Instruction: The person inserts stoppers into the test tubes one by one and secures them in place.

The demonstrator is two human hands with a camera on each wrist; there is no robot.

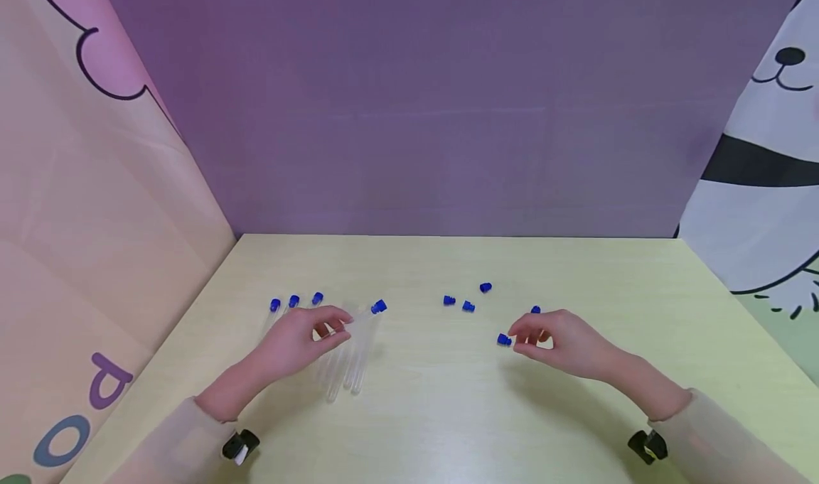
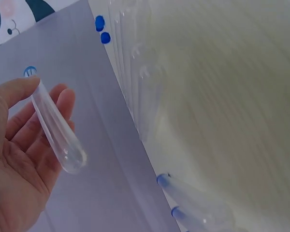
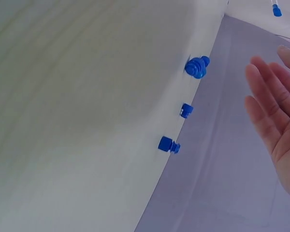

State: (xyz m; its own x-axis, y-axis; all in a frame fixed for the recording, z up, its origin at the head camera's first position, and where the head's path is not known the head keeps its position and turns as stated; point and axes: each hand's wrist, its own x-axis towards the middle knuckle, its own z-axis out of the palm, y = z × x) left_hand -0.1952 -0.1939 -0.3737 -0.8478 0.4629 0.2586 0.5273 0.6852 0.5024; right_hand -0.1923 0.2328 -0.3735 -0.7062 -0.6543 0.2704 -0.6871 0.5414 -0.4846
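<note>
My left hand [image 1: 301,338] pinches a clear test tube [image 2: 60,133] between thumb and fingers. Blue shows at its far end, beside the thumb in the left wrist view. In the head view a blue cap [image 1: 379,306] sits just beyond those fingertips. Below this hand, several clear tubes [image 1: 358,370] lie side by side on the table. Over to the right, my right hand [image 1: 563,342] hovers with loosely bent fingers, and nothing shows between them in the right wrist view. A blue stopper [image 1: 504,340] appears right at its fingertips, and another [image 1: 535,310] is partly hidden behind the hand.
Three blue-capped tubes [image 1: 294,301] lie left of the left hand, partly covered by it. Loose blue stoppers [image 1: 468,306] are scattered between the hands on the pale wooden table [image 1: 435,413]. A purple backdrop [image 1: 409,114] rises behind the table's far edge, with printed cloths at both sides.
</note>
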